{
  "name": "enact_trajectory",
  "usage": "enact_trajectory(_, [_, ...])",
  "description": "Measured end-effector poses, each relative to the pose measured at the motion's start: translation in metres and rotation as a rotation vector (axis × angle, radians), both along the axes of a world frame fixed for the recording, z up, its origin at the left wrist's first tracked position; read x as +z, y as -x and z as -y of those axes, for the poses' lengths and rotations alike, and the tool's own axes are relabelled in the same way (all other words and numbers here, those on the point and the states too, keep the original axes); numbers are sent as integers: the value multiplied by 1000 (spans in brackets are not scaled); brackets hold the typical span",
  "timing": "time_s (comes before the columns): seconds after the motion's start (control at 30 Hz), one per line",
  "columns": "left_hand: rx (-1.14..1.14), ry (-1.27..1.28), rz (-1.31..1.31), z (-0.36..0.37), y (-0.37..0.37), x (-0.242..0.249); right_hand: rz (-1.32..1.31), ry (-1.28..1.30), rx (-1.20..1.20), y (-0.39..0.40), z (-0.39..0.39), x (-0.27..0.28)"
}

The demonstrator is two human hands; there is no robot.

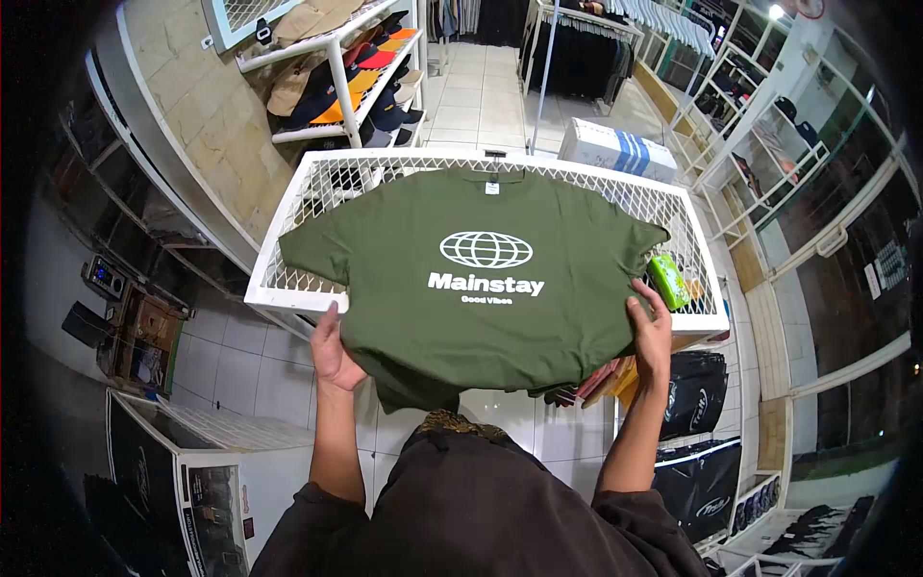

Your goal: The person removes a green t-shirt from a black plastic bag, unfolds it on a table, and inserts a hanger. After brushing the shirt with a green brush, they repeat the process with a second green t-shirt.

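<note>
A dark green T-shirt (413,327) lies spread face up, with a white globe print and the words "Mainstay" and "Good Vibes" on its chest. Its collar points away from me, and the lower part hangs over the near edge of a white metal mesh table (298,300). My left hand (335,354) is at the shirt's left side below the sleeve, closed on the edge with some fingers hidden by cloth. At the right side, my right hand (652,332) grips the other edge between thumb and fingers. Close to that hand sits a bright green packet (668,281).
A white box with blue stripes (617,152) stands behind the table's far right corner. Shelves of caps (356,82) rise at the back left. Clothes racks (582,48) stand farther back. Black printed bags (697,389) hang at the lower right, and a white cabinet (260,481) is lower left.
</note>
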State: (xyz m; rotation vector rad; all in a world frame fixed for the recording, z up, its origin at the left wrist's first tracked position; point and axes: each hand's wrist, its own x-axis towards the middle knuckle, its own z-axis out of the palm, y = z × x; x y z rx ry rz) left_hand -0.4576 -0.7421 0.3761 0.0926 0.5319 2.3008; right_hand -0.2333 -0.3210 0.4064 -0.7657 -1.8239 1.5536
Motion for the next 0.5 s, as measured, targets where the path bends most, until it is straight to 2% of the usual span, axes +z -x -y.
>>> enact_trajectory(0.03, [-59,-57,75,-2,2,10,-67,53,5,3,-2,4])
enact_trajectory(0.1, [-16,-48,72,0,17,-6,-213,112,12,9,-9,4])
enact_trajectory(0.17, [130,1,-77,-3,29,-6,-303,81,-33,16,-19,-5])
enact_trajectory(0.27, [94,29,-53,-12,44,12,-265,147,-12,34,-19,9])
enact_trajectory(0.37, [36,45,-5,-22,61,29,-179,88,-32,52,-33,16])
enact_trajectory(0.43, [-15,75,-40,-32,78,37,-253,169,-26,68,-38,22])
enact_trajectory(0.5, [51,153,-59,-44,93,52,-274,189,-18,84,-46,28])
